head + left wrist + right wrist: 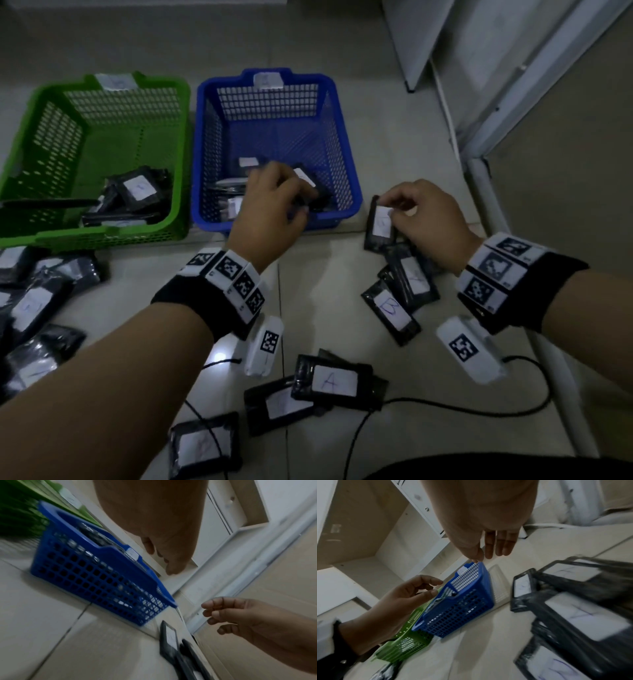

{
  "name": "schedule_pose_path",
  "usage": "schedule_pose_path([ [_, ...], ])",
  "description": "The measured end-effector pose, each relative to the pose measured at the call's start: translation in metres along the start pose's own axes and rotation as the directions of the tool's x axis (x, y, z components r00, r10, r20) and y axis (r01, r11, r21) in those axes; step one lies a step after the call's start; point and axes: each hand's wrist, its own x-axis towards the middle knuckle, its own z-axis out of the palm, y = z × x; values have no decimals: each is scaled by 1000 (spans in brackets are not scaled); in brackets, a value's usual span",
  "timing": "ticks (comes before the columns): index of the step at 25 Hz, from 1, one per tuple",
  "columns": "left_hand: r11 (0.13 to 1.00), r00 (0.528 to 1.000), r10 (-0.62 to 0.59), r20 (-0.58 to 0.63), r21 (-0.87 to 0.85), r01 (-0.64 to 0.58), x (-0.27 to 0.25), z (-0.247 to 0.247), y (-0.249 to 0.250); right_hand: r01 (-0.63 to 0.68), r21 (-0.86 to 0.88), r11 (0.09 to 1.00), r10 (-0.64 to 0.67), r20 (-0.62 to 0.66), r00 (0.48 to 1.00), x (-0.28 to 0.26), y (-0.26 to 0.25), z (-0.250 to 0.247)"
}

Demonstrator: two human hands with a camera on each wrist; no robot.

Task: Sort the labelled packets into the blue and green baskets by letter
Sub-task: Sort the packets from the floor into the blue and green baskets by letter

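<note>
A blue basket (346,144) and a green basket (102,237) stand side by side on the tiled floor, each holding black packets with white labels. My left hand (291,202) hovers over the blue basket's near edge, its fingers loosely curled and holding nothing. My right hand (400,205) hangs just above a black packet (380,222) lying right of the blue basket; the wrist views show its fingers (498,545) bare and off the packet (169,637). Below it lie a packet marked B (390,311) and one marked A (330,382).
Several more packets are heaped at the left edge (30,308) and near the bottom (202,445). Black cables (445,406) run across the floor by my wrists. A white cabinet and door frame (479,102) stand at the right.
</note>
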Motion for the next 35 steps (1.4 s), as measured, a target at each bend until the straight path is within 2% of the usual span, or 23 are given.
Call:
schedule_pose_path([
  [1,997,992,67,108,-45,-62,-1,9,11,-42,12,999,42,-38,998,-9,13,-2],
  [2,990,964,125,237,-99,-104,-3,21,24,-92,36,995,94,-63,994,-19,30,-4],
  [4,973,872,220,437,-166,-162,-11,48,44,-176,90,980,183,-86,979,-37,58,-2],
  [6,964,795,262,548,-177,-196,-19,75,59,-241,95,966,248,-73,966,-52,79,4],
  [8,969,732,242,637,-124,-212,-26,97,68,-290,58,955,291,-21,956,-63,94,16],
  [10,969,700,216,680,-61,-239,-32,109,70,-300,35,953,300,2,954,-66,103,31],
  [17,980,688,129,714,12,-196,-41,110,61,-361,15,932,360,59,931,-63,106,42],
  [19,994,683,102,723,-52,-94,-45,105,58,-419,75,905,413,82,907,-63,107,43],
  [22,964,646,50,762,-206,169,-49,88,51,-488,305,818,477,114,871,-65,100,45],
  [24,950,615,50,787,-228,215,-47,73,44,-520,428,739,488,192,852,-66,89,42],
  [26,922,623,41,781,-271,278,-42,55,35,-526,554,646,454,276,847,-66,65,36],
  [28,833,673,7,739,-377,405,-34,34,28,-473,646,600,421,249,873,-59,41,33],
  [32,593,797,-193,572,-579,559,-22,-3,10,-297,731,614,318,115,941,-33,-5,34],
  [35,492,839,-343,423,-680,544,-18,-27,-8,-258,741,620,242,132,961,-6,-40,45],
])
